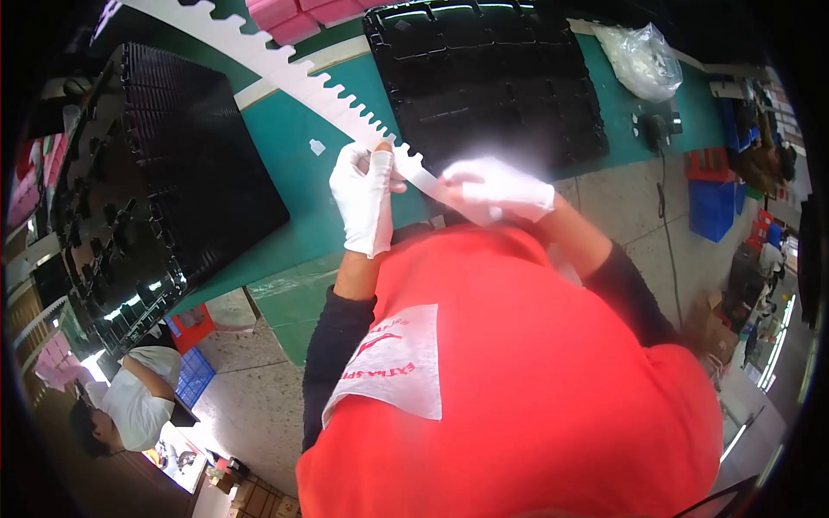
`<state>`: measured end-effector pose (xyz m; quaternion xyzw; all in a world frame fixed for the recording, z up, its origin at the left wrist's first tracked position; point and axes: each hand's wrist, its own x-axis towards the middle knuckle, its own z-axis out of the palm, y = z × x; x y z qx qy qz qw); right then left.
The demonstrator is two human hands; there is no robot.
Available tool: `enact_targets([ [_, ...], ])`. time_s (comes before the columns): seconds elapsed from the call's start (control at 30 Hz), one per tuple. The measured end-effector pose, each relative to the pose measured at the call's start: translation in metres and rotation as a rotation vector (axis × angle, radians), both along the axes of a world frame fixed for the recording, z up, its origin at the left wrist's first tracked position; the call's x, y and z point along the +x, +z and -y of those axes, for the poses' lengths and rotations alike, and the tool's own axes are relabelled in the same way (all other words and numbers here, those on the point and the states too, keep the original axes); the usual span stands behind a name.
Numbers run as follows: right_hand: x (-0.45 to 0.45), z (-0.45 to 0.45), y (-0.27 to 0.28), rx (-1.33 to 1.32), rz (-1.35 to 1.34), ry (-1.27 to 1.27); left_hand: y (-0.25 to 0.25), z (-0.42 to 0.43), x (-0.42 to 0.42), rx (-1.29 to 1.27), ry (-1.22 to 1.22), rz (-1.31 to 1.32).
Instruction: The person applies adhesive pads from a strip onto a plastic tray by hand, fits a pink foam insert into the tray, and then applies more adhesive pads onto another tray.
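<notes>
A long white strip with a row of notches along one edge slants from the upper left down to my hands. My left hand, in a white glove with the thumb tip bare, pinches the strip near its lower end. In a white glove too, my right hand is closed on the strip's end, close to my red apron. Bright glare blurs part of that glove. Beyond both hands lies a glossy black molded plastic panel on the green table.
At left stand black ribbed plastic panels. Pink blocks lie at the back, and a clear plastic bag at the back right. A dark device with a cable sits at the table's right edge. Another person is at lower left.
</notes>
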<state>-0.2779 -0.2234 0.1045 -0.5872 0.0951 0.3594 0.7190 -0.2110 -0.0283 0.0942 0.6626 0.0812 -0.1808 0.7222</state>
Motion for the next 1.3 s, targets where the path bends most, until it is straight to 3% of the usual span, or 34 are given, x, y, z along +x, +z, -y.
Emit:
enact_targets([
  [0.03, 0.000, -0.004, -0.004, -0.197, 0.238, -0.133, 0.000, 0.001, -0.002, 0.005, -0.009, -0.009],
  [0.07, 0.005, -0.006, -0.005, 0.018, 0.036, -0.332, 0.001, 0.002, -0.004, 0.005, -0.010, -0.010],
  [0.1, 0.010, -0.010, 0.002, 0.030, -0.011, -0.353, 0.003, 0.004, -0.007, 0.000, -0.017, -0.008],
  [0.2, 0.014, -0.017, 0.001, 0.023, 0.029, -0.313, 0.006, 0.006, -0.014, 0.008, -0.039, -0.001],
  [0.27, 0.015, -0.023, 0.000, -0.133, 0.142, -0.291, 0.006, 0.008, -0.018, 0.014, -0.046, 0.005],
  [0.47, 0.000, -0.017, -0.023, -0.086, 0.093, -0.307, -0.003, 0.019, -0.036, 0.060, -0.010, 0.009],
  [0.67, -0.052, -0.004, -0.058, -0.189, 0.064, -0.277, -0.069, 0.030, -0.104, 0.044, 0.054, -0.126],
  [0.8, -0.080, 0.003, -0.074, -0.336, 0.176, -0.257, -0.062, 0.037, -0.133, -0.011, 0.008, -0.325],
  [0.93, -0.074, 0.008, -0.069, -0.490, 0.475, -0.209, -0.052, 0.049, -0.131, -0.008, 0.034, -0.375],
  [1.0, -0.066, 0.012, -0.059, -0.611, 0.709, -0.144, -0.040, 0.058, -0.122, -0.073, 0.196, -0.286],
  [1.13, -0.041, 0.010, -0.042, -0.807, 1.067, -0.130, -0.031, 0.066, -0.099, -0.034, 0.218, -0.180],
  [1.23, -0.027, 0.010, -0.031, -0.787, 1.227, -0.175, -0.027, 0.069, -0.083, -0.012, 0.207, -0.183],
  [1.3, -0.022, 0.010, -0.037, -0.771, 1.118, -0.195, -0.027, 0.069, -0.074, -0.005, 0.212, -0.194],
])
